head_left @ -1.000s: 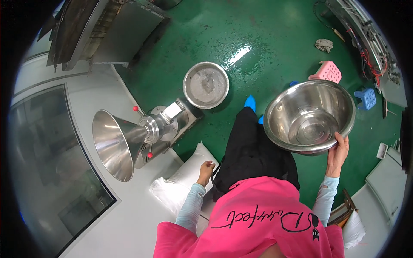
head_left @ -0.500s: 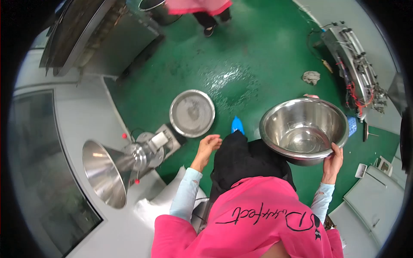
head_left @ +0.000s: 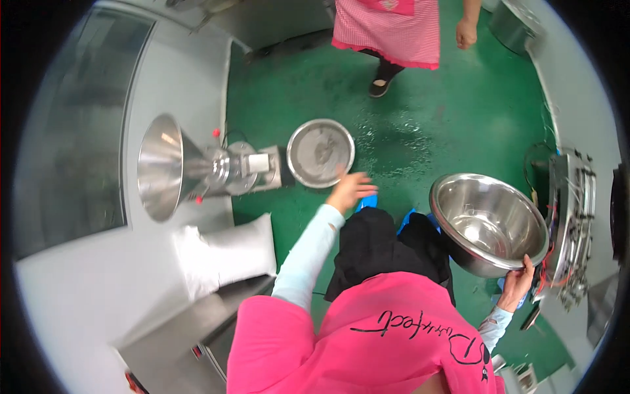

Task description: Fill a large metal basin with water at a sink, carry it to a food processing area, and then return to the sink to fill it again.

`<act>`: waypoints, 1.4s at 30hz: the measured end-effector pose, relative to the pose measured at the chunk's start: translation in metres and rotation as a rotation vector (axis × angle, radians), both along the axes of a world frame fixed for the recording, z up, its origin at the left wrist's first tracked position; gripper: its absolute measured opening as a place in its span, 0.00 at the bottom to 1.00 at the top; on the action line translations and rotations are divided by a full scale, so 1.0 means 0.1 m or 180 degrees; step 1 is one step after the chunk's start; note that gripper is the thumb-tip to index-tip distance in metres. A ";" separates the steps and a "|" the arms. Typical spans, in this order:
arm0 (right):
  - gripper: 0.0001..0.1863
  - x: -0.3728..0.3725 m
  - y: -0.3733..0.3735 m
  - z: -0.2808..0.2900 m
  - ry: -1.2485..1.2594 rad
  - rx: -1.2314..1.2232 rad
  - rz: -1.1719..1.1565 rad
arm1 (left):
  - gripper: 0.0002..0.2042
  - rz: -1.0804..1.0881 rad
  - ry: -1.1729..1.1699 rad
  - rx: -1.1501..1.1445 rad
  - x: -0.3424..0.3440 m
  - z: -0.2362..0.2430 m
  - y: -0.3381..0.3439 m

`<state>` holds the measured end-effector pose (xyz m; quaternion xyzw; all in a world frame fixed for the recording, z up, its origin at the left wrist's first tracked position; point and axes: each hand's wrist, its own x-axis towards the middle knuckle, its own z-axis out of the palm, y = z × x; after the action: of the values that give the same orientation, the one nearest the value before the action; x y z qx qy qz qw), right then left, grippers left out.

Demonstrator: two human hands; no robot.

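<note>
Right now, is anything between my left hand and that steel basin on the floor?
Nothing visible. The left hand reaches out open just short of the basin, with only bare green floor between them.

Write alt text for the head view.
Seen from above, a person in a pink top holds a large steel bowl by its rim with the right hand, while the left hand reaches toward a smaller steel basin on the green floor. A funnel-topped steel machine stands at left; another person in a pink apron is at the top.
</note>
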<state>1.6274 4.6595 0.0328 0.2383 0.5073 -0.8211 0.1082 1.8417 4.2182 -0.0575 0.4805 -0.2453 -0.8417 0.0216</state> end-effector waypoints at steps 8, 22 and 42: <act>0.16 -0.51 -0.40 -0.04 0.0156 0.0182 0.1081 | 0.20 0.0266 -0.0774 -0.0938 1.04 0.53 0.28; 0.13 -0.81 -0.88 0.28 0.0273 -0.0167 0.1392 | 0.18 0.0122 0.0454 -0.0049 -0.75 0.61 1.74; 0.18 -2.19 -1.73 0.69 0.0894 -0.0150 0.0697 | 0.15 -0.0695 0.0892 0.2342 -2.98 0.34 0.45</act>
<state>1.4089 4.4865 0.1022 0.0621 0.5209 -0.8413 0.1306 1.5437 4.2629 -0.0238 0.3079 0.0278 -0.9280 -0.2080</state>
